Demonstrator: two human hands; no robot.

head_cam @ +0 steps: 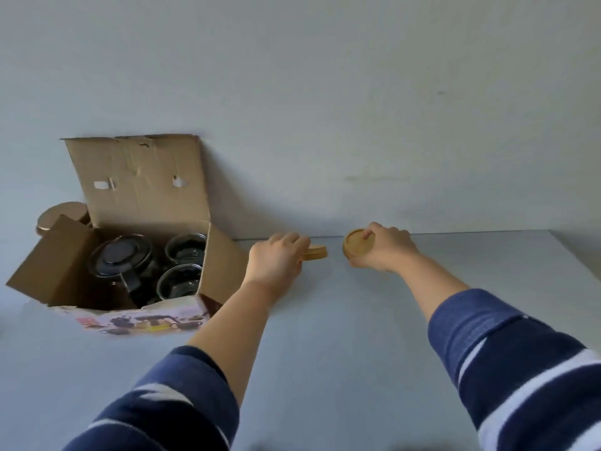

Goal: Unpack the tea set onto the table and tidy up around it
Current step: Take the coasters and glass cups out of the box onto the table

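Wooden round coaster gripped by right hand, flat wooden stack pinched in left hand fingers

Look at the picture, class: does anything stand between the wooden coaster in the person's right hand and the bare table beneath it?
Nothing visible does. The right hand holds the wooden coaster near the table's far edge, with bare surface beneath. The cardboard box sits well off to the left.
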